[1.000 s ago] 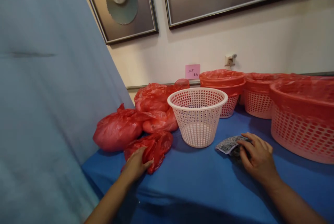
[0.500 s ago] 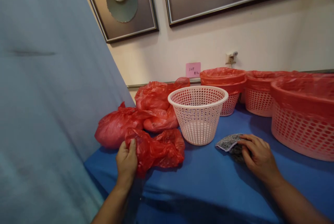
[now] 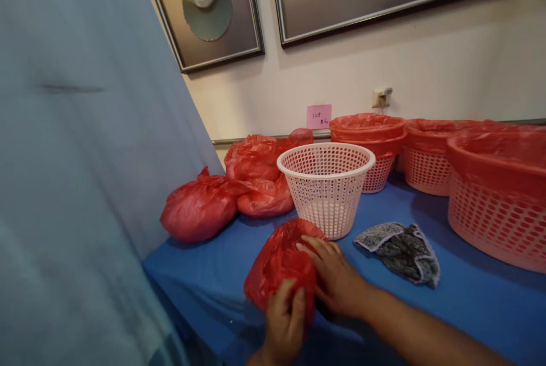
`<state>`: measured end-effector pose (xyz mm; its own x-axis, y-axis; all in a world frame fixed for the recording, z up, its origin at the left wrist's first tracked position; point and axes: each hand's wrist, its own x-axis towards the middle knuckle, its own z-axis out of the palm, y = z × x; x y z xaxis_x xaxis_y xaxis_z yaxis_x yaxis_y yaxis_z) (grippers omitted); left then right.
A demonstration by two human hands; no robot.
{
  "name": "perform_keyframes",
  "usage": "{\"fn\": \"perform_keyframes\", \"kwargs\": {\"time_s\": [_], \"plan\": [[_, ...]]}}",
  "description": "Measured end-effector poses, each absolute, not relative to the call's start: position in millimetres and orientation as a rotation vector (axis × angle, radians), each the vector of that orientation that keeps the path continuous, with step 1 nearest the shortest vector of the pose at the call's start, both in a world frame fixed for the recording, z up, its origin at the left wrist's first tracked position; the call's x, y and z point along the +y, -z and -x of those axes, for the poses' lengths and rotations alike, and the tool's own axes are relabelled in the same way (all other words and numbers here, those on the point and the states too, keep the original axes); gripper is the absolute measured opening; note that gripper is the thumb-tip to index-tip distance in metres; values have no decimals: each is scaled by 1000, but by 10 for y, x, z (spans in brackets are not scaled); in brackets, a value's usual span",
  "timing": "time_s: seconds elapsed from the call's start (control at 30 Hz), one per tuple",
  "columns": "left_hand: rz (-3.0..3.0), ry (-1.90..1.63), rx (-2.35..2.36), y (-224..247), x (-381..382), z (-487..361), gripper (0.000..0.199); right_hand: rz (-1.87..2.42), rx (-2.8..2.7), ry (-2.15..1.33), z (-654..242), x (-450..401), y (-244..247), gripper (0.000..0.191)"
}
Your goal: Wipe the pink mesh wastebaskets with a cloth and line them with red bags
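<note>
A crumpled red plastic bag (image 3: 273, 263) is held between my two hands near the table's front edge. My left hand (image 3: 285, 317) pinches its near side, thumb and fingers closed on the film. On the bag's right side, my right hand (image 3: 335, 275) grips the rim with the fingers over the edge; its thumb is mostly hidden. The bag's mouth gapes upward. Just behind stands an unlined white perforated basket (image 3: 326, 201). A grey speckled cloth (image 3: 401, 252) with pale edging lies folded on the blue table cover, right of my hands and touched by neither.
Several filled red bags (image 3: 200, 206) sit at the left back. Baskets lined with red bags (image 3: 499, 201) stand along the right and the back. A pink note (image 3: 319, 116) and a socket (image 3: 381, 98) are on the wall. A blue curtain (image 3: 85, 155) hangs on the left.
My right hand has let go of the grey cloth and moved left onto the red bag. My left hand has brought the bag right and nearer, away from the filled bags.
</note>
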<state>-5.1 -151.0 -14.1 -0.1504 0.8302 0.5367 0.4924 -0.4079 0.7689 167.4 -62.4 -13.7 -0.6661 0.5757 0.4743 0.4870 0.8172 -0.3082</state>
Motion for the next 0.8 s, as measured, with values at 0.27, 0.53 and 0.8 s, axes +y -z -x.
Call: {"fn": "perform_keyframes", "kwargs": {"time_s": [0.27, 0.53, 0.8], "plan": [[-2502, -1128, 1314, 217, -1293, 375, 18, 1135, -2590, -437, -1724, -449, 171, 32], [-2089, -1166, 1934, -132, -750, 1360, 36, 1490, -2479, -392, -1841, -418, 180, 35], [-1565, -1472, 2236, -224, -473, 1937, 46, 1591, -2419, -434, -1837, -402, 195, 36]]}}
